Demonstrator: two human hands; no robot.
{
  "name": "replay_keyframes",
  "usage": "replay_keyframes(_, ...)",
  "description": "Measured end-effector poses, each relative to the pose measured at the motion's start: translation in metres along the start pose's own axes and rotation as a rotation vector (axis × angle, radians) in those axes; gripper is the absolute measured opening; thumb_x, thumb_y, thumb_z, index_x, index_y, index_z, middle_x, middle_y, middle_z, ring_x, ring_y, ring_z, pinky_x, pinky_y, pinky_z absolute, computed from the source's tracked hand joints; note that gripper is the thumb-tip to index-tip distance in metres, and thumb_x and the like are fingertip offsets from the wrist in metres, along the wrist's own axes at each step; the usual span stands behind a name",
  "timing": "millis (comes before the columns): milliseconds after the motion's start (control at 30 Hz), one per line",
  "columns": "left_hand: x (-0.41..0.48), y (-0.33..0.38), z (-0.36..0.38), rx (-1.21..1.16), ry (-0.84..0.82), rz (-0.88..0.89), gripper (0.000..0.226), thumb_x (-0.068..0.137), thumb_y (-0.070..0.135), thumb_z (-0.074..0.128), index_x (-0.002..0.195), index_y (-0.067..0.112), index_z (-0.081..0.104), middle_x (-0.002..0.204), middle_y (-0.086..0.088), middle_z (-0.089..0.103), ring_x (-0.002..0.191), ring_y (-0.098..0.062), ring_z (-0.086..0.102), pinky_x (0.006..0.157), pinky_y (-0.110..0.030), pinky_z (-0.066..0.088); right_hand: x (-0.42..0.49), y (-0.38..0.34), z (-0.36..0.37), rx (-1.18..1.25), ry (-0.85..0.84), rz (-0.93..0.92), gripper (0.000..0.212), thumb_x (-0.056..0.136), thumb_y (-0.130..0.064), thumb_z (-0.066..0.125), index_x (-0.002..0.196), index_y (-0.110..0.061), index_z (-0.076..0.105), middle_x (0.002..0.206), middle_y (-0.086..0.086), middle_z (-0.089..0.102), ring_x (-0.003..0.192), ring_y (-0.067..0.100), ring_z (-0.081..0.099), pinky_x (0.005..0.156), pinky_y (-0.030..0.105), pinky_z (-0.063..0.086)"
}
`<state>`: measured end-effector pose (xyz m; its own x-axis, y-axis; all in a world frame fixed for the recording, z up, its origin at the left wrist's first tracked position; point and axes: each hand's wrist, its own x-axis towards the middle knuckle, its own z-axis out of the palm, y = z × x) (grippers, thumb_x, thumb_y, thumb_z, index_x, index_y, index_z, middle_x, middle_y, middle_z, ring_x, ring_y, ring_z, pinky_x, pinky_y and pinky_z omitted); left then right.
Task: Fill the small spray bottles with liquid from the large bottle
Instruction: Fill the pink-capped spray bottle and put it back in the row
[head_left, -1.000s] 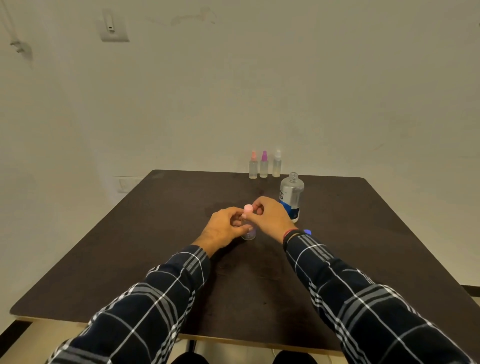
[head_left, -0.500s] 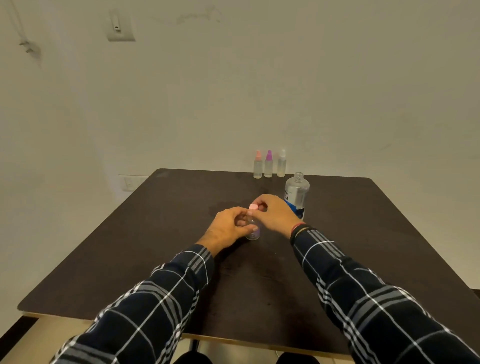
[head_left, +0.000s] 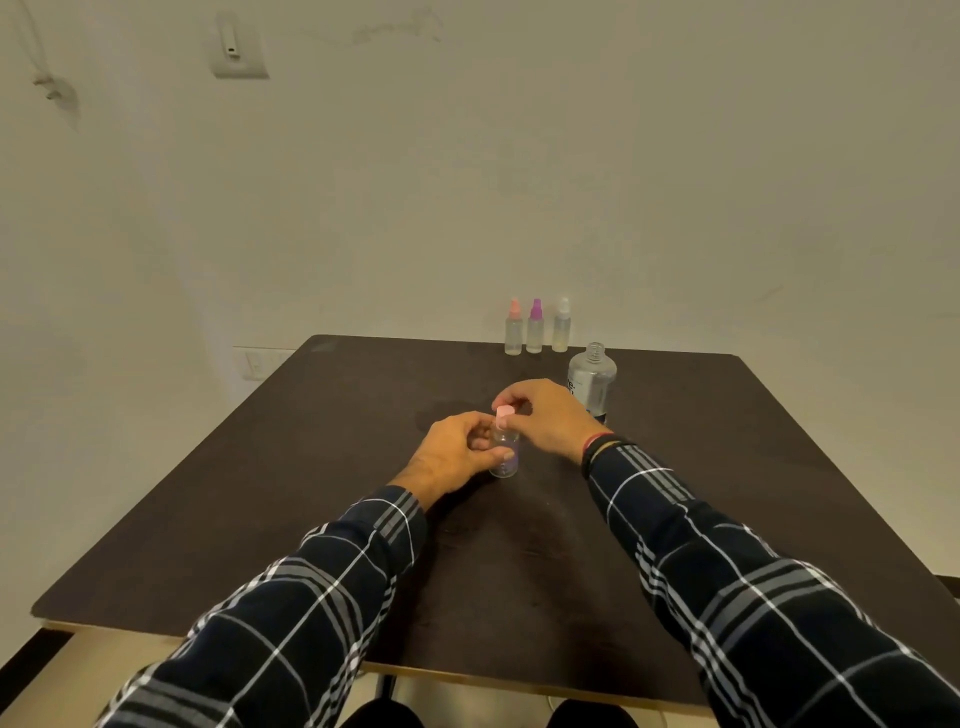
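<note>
At a dark table (head_left: 322, 467), a person in a plaid shirt works on a small spray bottle (head_left: 504, 453) that stands upright near the table's middle, its long axis vertical. The left hand (head_left: 451, 453) is curled round the clear body of the bottle and steadies it against the tabletop. The right hand (head_left: 545, 415) comes in from the other side and pinches the pink spray top (head_left: 504, 414) between thumb and fingertips, directly above the left hand's grasp. Whether the top is being screwed on or off is hard to tell from this angle, and the liquid level inside the bottle cannot be made out.

The large bottle (head_left: 591, 382) stands uncapped just behind and to the right of the right hand, so that hand is the nearer one for any pour. Three more small bottles (head_left: 536, 328), topped in pink, purple and white, stand in a close row at the table's far edge, well apart from the hands. The turn of the top runs about the bottle's vertical axis, so the lower hand's hold looks like the thing that keeps it from spinning.
</note>
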<state>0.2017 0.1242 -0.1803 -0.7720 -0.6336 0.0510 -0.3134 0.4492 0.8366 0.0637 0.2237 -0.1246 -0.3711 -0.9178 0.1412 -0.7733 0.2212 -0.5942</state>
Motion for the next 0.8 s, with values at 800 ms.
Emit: replay_keyframes(800,0.001,-0.003,-0.002,0.041,-0.007,0.006,0.04,0.085,0.024,0.08,0.12,0.028,0.062,0.104,0.007,0.07,0.095,-0.007,0.068,0.08,-0.017,0.051,-0.004,0.008,-0.008,0.163,0.095,0.033,0.02,0.098,-0.026,0.057,0.117,-0.022,0.063,0.108,-0.002,0.062,0.088,0.017,0.064,0.064,0.026,0.057)
